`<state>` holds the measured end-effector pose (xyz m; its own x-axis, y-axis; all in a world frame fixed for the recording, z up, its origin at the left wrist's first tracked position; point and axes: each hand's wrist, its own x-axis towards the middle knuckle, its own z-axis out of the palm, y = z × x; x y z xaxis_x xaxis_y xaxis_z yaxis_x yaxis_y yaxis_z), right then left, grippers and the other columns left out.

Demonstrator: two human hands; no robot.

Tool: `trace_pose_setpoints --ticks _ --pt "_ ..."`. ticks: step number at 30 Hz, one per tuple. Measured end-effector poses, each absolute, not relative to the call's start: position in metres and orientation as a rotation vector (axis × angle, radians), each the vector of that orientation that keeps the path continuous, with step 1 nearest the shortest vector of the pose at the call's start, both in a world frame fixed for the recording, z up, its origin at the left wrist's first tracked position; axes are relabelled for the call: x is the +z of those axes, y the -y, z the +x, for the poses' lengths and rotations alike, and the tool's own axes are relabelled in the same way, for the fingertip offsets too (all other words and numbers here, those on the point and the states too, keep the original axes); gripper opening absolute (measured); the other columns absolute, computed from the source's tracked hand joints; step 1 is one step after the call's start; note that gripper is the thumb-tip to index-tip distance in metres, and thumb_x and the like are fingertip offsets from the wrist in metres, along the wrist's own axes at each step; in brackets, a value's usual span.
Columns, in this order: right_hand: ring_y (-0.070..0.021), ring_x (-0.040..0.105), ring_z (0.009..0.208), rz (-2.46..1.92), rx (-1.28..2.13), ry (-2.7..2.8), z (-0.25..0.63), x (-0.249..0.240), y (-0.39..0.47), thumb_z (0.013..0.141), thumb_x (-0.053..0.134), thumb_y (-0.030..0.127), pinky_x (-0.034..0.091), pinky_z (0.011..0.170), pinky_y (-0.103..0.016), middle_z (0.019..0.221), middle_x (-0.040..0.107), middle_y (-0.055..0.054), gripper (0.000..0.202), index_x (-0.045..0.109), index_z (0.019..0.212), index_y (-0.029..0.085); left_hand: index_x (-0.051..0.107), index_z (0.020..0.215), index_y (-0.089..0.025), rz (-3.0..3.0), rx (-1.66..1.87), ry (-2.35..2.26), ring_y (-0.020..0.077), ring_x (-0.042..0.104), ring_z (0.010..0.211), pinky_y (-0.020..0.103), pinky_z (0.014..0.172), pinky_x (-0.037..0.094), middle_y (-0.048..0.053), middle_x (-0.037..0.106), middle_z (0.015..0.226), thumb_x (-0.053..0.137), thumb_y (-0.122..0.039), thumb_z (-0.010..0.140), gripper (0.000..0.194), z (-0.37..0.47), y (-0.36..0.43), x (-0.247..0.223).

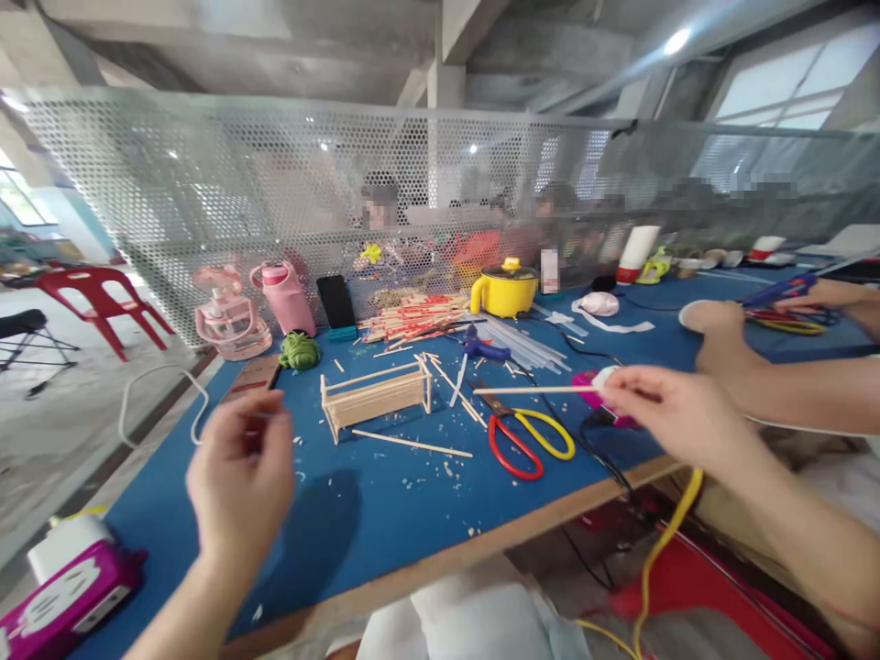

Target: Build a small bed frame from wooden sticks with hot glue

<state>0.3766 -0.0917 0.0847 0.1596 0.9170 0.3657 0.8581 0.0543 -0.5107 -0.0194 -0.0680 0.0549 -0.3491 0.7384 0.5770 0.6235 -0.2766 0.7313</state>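
Note:
My right hand [660, 403] pinches one end of a thin wooden stick [536, 390], which points left above the blue table. My left hand [244, 458] is raised over the table's left part, its fingers curled; whether anything is between them is hidden. Between my hands stands a small wooden stick frame [377, 401] with a flat slatted middle. A loose stick [412, 445] lies in front of it. Scissors [526, 440] with one red and one yellow handle lie under the held stick. Behind them rests a blue glue gun [487, 345].
A yellow pot [507, 290], a pile of red-tipped sticks [416, 319], clear glue sticks [526, 341], a pink bottle [287, 298] and green yarn [300, 350] are at the back. Another person's arm [790, 385] reaches in at right. A perforated screen [275, 183] stands behind.

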Motion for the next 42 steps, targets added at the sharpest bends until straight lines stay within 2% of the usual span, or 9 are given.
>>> trace_pose_setpoints --ticks 4,6,13,20,23,26,30,36,42 --pt "-0.0154 0.062 0.066 -1.436 0.05 1.966 0.313 0.051 0.122 0.085 0.055 0.031 0.044 0.062 -0.026 0.076 0.069 -0.002 0.013 0.063 0.081 0.022 0.06 0.113 -0.021 2.61 1.227 -1.113 0.0229 0.054 0.106 0.039 0.095 0.037 0.009 0.063 0.114 0.05 -0.024 0.085 0.03 0.065 0.107 0.062" --pt "-0.0149 0.063 0.071 -1.325 0.057 2.054 0.289 0.042 0.127 0.088 0.051 0.028 0.043 0.065 -0.024 0.079 0.069 -0.002 0.013 0.062 0.083 0.022 0.063 0.107 -0.022 2.61 1.001 -1.049 0.0238 0.056 0.106 0.046 0.101 0.029 0.007 0.065 0.112 0.046 -0.024 0.087 0.026 0.095 0.111 0.062" --pt "-0.0147 0.062 0.074 -1.251 0.092 2.152 0.281 0.043 0.125 0.09 0.046 0.026 0.041 0.065 -0.024 0.078 0.068 -0.002 0.016 0.06 0.084 0.022 0.068 0.082 -0.02 2.184 0.759 -0.988 0.0162 0.061 0.071 0.025 0.064 0.042 0.003 0.069 0.077 0.038 -0.024 0.089 0.031 0.101 0.105 0.062" --pt "-0.0145 0.06 0.071 -1.234 0.158 2.162 0.282 0.04 0.123 0.091 0.044 0.03 0.041 0.065 -0.025 0.076 0.066 -0.002 0.019 0.06 0.084 0.022 0.066 0.071 -0.016 1.977 0.72 -0.986 0.0135 0.052 0.062 0.024 0.056 0.036 0.0 0.063 0.067 0.042 -0.027 0.084 0.03 0.099 0.107 0.057" --pt "-0.0161 0.061 0.081 -1.391 0.283 2.082 0.293 0.037 0.111 0.089 0.047 0.03 0.045 0.072 -0.027 0.092 0.066 -0.004 0.019 0.057 0.102 0.023 0.067 0.072 -0.016 1.918 0.78 -1.061 0.0129 0.049 0.059 0.024 0.054 0.034 0.0 0.06 0.062 0.042 -0.033 0.084 0.032 0.099 0.103 0.05" --pt "-0.025 0.058 0.1 -1.765 0.278 1.968 0.307 0.029 0.09 0.08 0.057 0.031 0.043 0.084 -0.036 0.109 0.061 -0.014 0.044 0.049 0.12 0.016 0.068 0.077 -0.016 1.824 0.823 -1.17 0.0132 0.049 0.058 0.024 0.054 0.034 0.0 0.059 0.061 0.043 -0.038 0.084 0.034 0.098 0.095 0.045" --pt "-0.033 0.059 0.095 -1.915 0.327 1.932 0.318 0.023 0.061 0.066 0.068 0.034 0.042 0.08 -0.041 0.099 0.065 -0.017 0.056 0.056 0.116 0.013 0.068 0.079 -0.017 1.691 0.874 -1.188 0.0118 0.046 0.053 0.023 0.051 0.032 -0.001 0.058 0.06 0.045 -0.042 0.083 0.034 0.098 0.087 0.042" --pt "-0.0178 0.058 0.059 -1.859 0.632 1.789 0.331 0.029 0.063 0.069 0.057 0.023 0.043 0.053 -0.027 0.065 0.061 -0.001 0.052 0.053 0.12 0.013 0.066 0.081 -0.014 1.473 0.913 -1.09 0.0078 0.037 0.044 0.021 0.043 0.026 -0.002 0.051 0.057 0.047 -0.047 0.081 0.038 0.095 0.081 0.038" --pt "-0.0099 0.045 0.048 -1.499 0.993 1.66 0.319 0.036 0.107 0.075 0.054 0.024 0.038 0.045 -0.021 0.061 0.049 0.005 0.033 0.053 0.107 0.019 0.064 0.081 -0.013 1.206 0.934 -0.899 0.0059 0.033 0.045 0.018 0.041 0.022 -0.003 0.045 0.056 0.054 -0.047 0.077 0.035 0.098 0.08 0.042"
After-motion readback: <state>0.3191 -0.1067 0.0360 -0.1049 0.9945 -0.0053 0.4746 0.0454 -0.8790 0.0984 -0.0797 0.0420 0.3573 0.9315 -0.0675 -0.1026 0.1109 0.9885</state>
